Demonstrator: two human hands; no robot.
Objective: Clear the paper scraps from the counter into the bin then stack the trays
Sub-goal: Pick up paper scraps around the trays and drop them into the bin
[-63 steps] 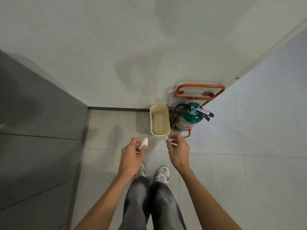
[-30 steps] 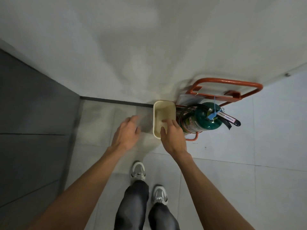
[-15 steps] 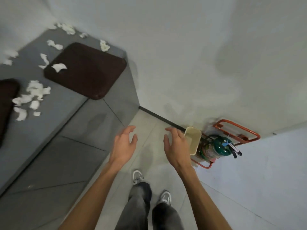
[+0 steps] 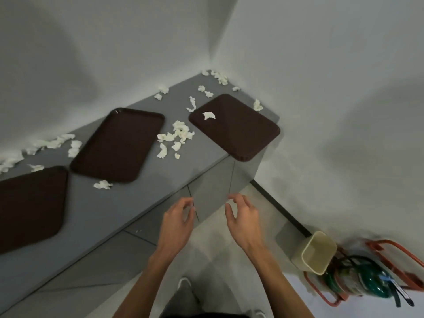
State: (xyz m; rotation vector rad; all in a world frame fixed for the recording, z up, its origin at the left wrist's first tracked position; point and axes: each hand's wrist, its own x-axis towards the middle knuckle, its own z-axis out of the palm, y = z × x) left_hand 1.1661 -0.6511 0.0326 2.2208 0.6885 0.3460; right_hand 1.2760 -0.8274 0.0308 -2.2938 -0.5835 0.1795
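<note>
Grey worktop (image 4: pixel 110 210) spans 8 to 1 o'clock, bearing three separate dark-brown trays (image 4: pixel 119 143). Beige bin (image 4: pixel 320 250) stands on the floor (image 4: pixel 213 262) at 4 o'clock. Left hand (image 4: pixel 176 222) and right hand (image 4: pixel 243 222) hover empty, fingers loose — crumpled white paper scraps (image 4: pixel 179 134) litter the worktop around the trays.

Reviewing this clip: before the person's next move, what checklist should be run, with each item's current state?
1. Hands free: ok. The left hand and right hand are open and hold nothing.
2. Counter cleared: not ok. Many paper scraps lie scattered on the counter.
3. Trays scrap-free: not ok. One scrap lies on the right tray; the middle tray looks bare.
4. Trays stacked: not ok. Those two and the left tray lie apart.
5. Bin accessible: ok. The bin stands open on the floor.
6. Room left in bin: cannot tell.
</note>
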